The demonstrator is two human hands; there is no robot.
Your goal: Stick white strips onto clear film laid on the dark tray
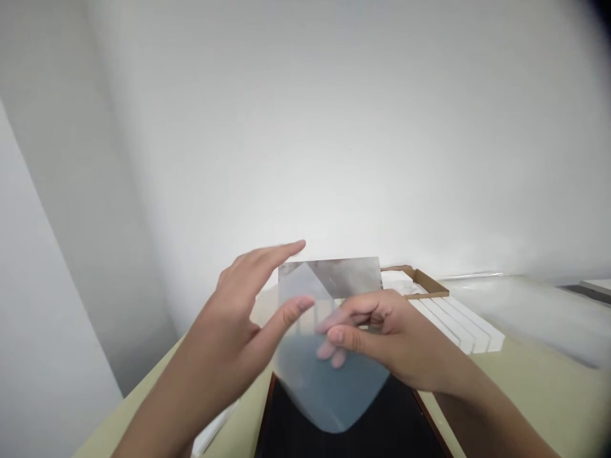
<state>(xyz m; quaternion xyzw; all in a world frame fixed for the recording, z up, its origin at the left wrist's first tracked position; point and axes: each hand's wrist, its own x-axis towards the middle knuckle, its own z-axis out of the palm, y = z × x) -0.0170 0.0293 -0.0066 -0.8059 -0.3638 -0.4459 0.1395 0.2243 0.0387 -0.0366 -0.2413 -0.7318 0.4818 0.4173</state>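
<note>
A thin, see-through bluish film sheet (334, 394) hangs tilted in front of me, one rounded corner pointing down. My right hand (382, 331) pinches it by the right side, thumb in front, with the fingertips showing hazily through it. To the left, my left hand (252, 305) is open, its thumb and fingers spread apart beside the sheet's upper part, holding nothing. Behind the film stands an upright grey panel (356, 273), partly covered by the film and my right hand. Below lies a black mat or tray (305, 439) with a brown edge.
At the back right is an open cardboard box (432, 286) with white items inside. Several white flat boxes (461, 324) lie in a row before it. Clear plastic wrap (515, 312) spreads further right on the yellowish table (534, 394). A white object (214, 429) lies beneath my left forearm.
</note>
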